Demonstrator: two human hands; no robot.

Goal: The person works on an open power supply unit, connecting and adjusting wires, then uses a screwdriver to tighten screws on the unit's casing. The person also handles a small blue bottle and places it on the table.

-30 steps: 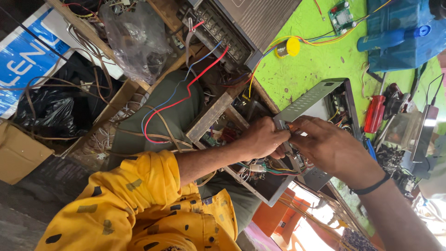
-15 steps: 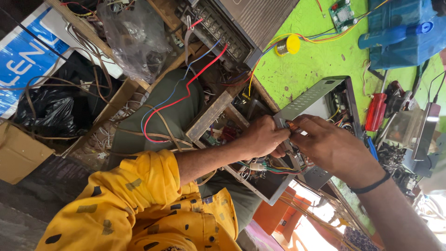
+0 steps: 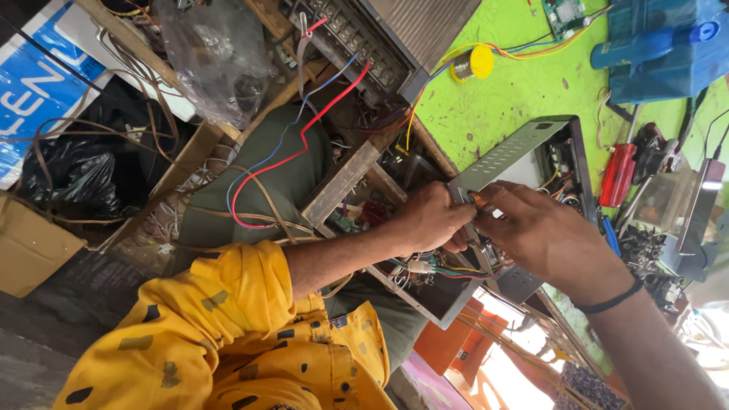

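Two hands barely shifting since a second ago, so I'm judging work unchanged: left hand (image 3: 433,220) and right hand (image 3: 547,239) meeting at grey metal chassis (image 3: 516,152) on green tabletop (image 3: 524,83), fingers pinching small orange part (image 3: 474,201). Blue-white sign (image 3: 34,83) lying upper left.

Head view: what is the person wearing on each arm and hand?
The left arm comes out of a rolled-up yellow sleeve dotted with dark and olive patches. The right arm is bare, with a thin dark band at the wrist. Both hands are ungloved; no rings show.
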